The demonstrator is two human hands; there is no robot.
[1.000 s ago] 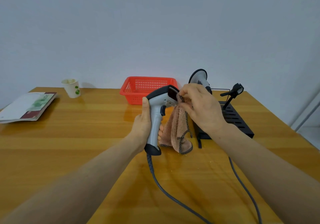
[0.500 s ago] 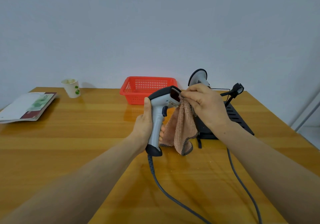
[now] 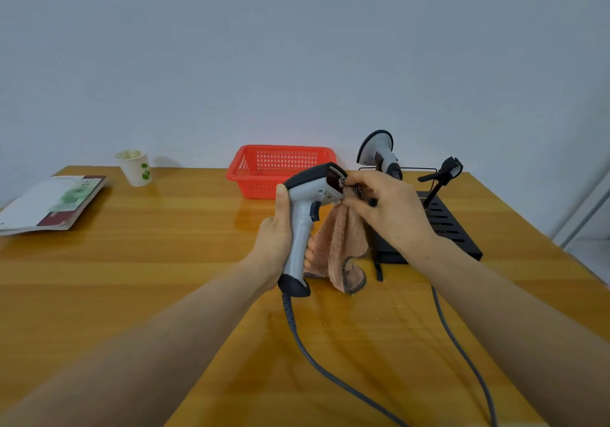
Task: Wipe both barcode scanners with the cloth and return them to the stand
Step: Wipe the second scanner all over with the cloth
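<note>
A person's left hand [image 3: 275,240] is wrapped around the grey handle of a barcode scanner [image 3: 308,215], holding it upright above a wooden table [image 3: 138,281], thumb resting up the back of the grip. The right hand [image 3: 386,210] sits just right of the scanner's head, its fingertips pinching a pink cloth [image 3: 338,251] against the scanner's front window; the rest of the cloth hangs down between the two hands. A grey cable [image 3: 330,370] trails from the scanner's base toward the viewer. Behind the right hand, a second scanner [image 3: 379,151] rests on a black stand [image 3: 445,225]. A red basket [image 3: 280,166], paper cup [image 3: 134,167] and booklet [image 3: 52,202] lie farther back.
</note>
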